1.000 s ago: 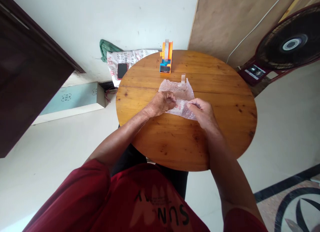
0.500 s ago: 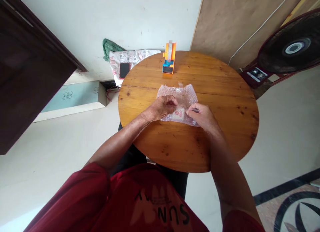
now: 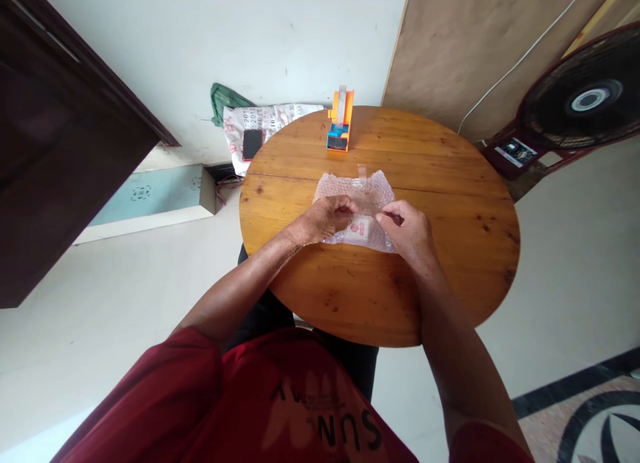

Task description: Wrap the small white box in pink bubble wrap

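My L hand (image 3: 327, 218) & R hand (image 3: 410, 228) are curled in at the bubble wrap (image 3: 371, 194), thumbs nr fingertips; can't tell if either's actually pinching it. Wrap's on the wood tbl (image 3: 310, 290), w/ a red-printed white item (image 3: 357, 228) at its near side, btwn my hands. Orange tape dispenser (image 3: 340, 124) stands beyond, nr the tbl's far edge.

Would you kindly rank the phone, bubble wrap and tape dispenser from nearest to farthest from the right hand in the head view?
1. Bubble wrap: at the right hand, towards its left.
2. Tape dispenser: ahead, far on the table.
3. Phone: far left, on the bag.
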Demonstrator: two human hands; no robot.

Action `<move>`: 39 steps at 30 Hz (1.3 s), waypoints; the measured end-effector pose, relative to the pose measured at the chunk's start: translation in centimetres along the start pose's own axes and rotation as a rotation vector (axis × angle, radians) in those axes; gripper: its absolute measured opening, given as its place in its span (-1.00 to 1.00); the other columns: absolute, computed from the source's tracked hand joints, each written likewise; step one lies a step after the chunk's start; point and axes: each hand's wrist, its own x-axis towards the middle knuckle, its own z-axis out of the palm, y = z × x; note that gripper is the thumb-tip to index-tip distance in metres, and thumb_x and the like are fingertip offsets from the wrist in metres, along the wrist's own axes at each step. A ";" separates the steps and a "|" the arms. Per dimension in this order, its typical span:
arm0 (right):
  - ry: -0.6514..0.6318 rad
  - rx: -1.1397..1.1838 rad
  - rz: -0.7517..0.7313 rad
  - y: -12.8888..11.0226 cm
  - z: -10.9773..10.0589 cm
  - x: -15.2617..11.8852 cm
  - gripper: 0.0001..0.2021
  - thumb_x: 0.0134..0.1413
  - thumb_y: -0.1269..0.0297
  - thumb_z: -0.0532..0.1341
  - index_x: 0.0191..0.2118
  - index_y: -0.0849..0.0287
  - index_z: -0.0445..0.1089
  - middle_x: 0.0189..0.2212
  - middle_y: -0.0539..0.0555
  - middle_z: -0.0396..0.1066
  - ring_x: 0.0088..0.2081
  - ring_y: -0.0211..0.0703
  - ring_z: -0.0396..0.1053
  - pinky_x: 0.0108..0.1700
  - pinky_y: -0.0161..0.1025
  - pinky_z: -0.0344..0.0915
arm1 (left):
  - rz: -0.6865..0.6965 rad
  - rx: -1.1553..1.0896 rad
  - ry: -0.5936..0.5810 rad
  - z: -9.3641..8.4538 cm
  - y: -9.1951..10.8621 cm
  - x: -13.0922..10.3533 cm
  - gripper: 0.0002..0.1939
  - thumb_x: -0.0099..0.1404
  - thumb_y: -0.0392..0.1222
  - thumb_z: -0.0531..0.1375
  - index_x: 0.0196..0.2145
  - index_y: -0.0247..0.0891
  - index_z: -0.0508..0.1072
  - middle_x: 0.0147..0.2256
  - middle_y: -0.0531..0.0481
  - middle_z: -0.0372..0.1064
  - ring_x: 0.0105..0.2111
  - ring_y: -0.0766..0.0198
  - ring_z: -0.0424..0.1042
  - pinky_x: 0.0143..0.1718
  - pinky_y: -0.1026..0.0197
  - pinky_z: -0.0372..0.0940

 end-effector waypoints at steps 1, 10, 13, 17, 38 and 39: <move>-0.004 0.017 -0.010 -0.2 -0.1 -0.1 -0.86 0.02 0.14 0.25 -0.34 0.07 0.46 -0.37 0.08 0.54 -0.30 0.00 0.47 -0.21 -0.07 0.35 | 0.014 0.012 -0.002 0.0 -0.1 0.0 -0.84 0.16 -0.35 0.17 -0.26 -0.32 0.46 -0.39 0.08 0.37 -0.45 0.44 0.30 -0.41 0.36 0.20; -0.281 0.159 0.036 -1.5 -0.4 -0.7 -0.73 0.08 0.05 0.25 -0.20 0.10 0.50 -0.24 0.11 0.57 -0.22 0.01 0.50 -0.18 -0.07 0.42 | -0.088 0.079 0.004 0.1 0.5 -0.3 -0.78 0.20 -0.32 0.15 -0.17 -0.30 0.45 -0.28 0.00 0.43 -0.43 0.41 0.35 -0.43 0.35 0.24; -0.317 0.234 0.086 -1.2 0.0 -0.7 -0.72 0.05 0.07 0.28 -0.18 0.11 0.51 -0.27 0.12 0.58 -0.28 -0.02 0.51 -0.24 -0.09 0.43 | -0.095 0.115 -0.007 -0.2 0.4 -0.3 -0.76 0.20 -0.33 0.14 -0.15 -0.30 0.45 -0.32 0.02 0.40 -0.48 0.41 0.28 -0.50 0.34 0.17; -0.354 0.268 0.123 -1.1 0.2 -0.7 -0.72 0.02 0.11 0.30 -0.18 0.14 0.51 -0.29 0.12 0.58 -0.31 -0.05 0.51 -0.26 -0.12 0.44 | -0.104 0.109 -0.056 -0.9 0.4 -0.4 -0.76 0.20 -0.32 0.15 -0.15 -0.30 0.45 -0.37 0.05 0.34 -0.52 0.43 0.20 -0.55 0.36 0.09; -0.238 0.276 0.026 -0.2 1.0 -0.6 -0.78 0.01 0.13 0.26 -0.25 0.13 0.46 -0.46 0.02 0.47 -0.48 -0.18 0.35 -0.40 -0.18 0.28 | -0.179 0.074 -0.104 -1.4 2.1 -1.5 -0.71 0.23 -0.34 0.16 -0.07 -0.36 0.46 -0.38 0.10 0.34 -0.50 0.48 0.17 -0.47 0.41 0.10; -0.244 0.276 0.034 -0.1 1.1 -0.5 -0.77 0.01 0.12 0.26 -0.25 0.13 0.46 -0.48 0.01 0.46 -0.48 -0.17 0.34 -0.40 -0.18 0.28 | -0.180 0.071 -0.107 -1.4 2.1 -1.5 -0.71 0.23 -0.34 0.15 -0.07 -0.35 0.46 -0.39 0.11 0.33 -0.51 0.48 0.17 -0.47 0.41 0.10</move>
